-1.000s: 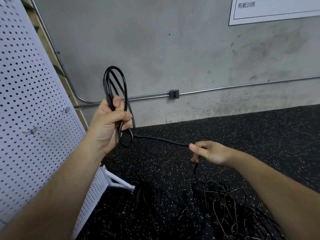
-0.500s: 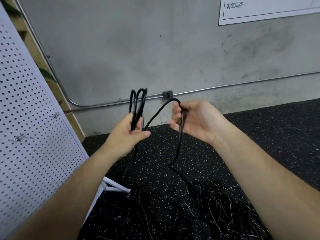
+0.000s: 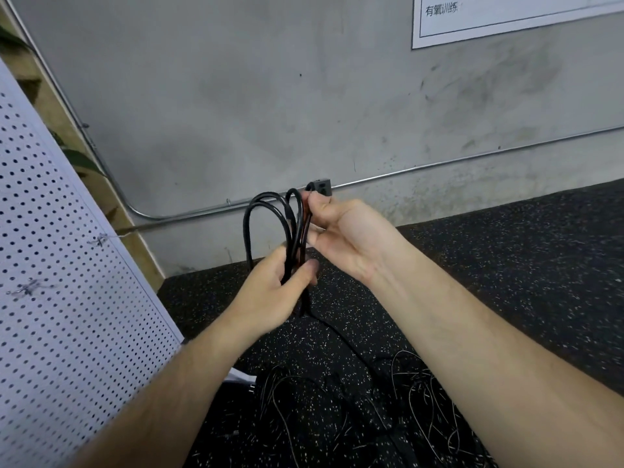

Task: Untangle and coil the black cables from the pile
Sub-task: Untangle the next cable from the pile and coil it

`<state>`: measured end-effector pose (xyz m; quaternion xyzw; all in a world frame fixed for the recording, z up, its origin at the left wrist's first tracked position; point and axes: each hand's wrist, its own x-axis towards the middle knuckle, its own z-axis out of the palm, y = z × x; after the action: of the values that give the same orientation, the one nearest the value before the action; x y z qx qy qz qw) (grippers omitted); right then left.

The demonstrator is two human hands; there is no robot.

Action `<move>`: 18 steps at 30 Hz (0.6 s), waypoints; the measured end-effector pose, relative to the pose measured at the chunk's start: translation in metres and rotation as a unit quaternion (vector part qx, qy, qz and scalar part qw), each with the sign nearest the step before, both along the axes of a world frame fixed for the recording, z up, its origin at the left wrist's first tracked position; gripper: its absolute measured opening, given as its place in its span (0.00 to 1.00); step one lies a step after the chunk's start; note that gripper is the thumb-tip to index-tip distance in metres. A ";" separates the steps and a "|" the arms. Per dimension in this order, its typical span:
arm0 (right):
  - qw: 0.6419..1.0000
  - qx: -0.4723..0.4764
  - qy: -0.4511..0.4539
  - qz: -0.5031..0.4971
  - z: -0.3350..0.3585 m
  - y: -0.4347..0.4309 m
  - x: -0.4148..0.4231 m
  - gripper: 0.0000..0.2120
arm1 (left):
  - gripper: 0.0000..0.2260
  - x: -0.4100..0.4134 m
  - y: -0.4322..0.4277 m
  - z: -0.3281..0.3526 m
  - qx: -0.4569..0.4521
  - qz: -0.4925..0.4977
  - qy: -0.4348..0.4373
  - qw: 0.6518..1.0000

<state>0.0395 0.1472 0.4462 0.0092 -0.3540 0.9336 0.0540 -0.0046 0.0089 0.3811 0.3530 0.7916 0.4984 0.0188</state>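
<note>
A black cable stands in several upright loops in front of the wall. My left hand grips the bottom of those loops between thumb and fingers. My right hand pinches a fresh loop of the same cable at its top and holds it against the bundle. From under my left hand the cable's loose end runs down to the floor. A tangled pile of thin black cables lies on the floor between my forearms, partly hidden by them.
A white pegboard panel with metal hooks leans at the left. Behind is a grey concrete wall with a metal conduit and a small junction box. The floor is black speckled rubber. A white sign hangs top right.
My right hand has brought its length of cable up and left against the loops in my left hand. The hands, far apart a second ago, now touch at the bundle.
</note>
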 end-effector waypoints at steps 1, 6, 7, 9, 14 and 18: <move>1.000 0.018 0.002 0.006 -0.001 0.002 0.000 0.09 | 0.06 0.002 0.001 0.001 0.009 -0.021 -0.030 0.999; 0.924 0.347 -0.002 -0.159 -0.009 0.026 0.004 0.10 | 0.12 -0.001 -0.006 0.009 0.144 -0.138 -0.205 0.958; 0.886 0.413 -0.006 -0.210 -0.014 0.031 0.004 0.18 | 0.14 -0.001 -0.008 0.011 0.155 -0.153 -0.227 0.949; 0.870 0.462 0.003 -0.168 -0.023 0.035 0.004 0.37 | 0.15 0.000 -0.012 0.012 0.171 -0.190 -0.285 0.924; 0.959 0.284 -0.002 0.024 -0.038 0.023 0.004 0.01 | 0.13 0.002 -0.012 0.010 0.158 -0.263 -0.356 0.882; 0.932 0.360 0.018 0.029 -0.041 0.031 0.002 0.08 | 0.12 0.001 -0.014 0.013 0.165 -0.235 -0.338 0.896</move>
<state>0.0419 0.1784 0.4049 0.0553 -0.6652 0.7441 0.0269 -0.0035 -0.0054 0.3938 0.3371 0.5380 0.6921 0.3434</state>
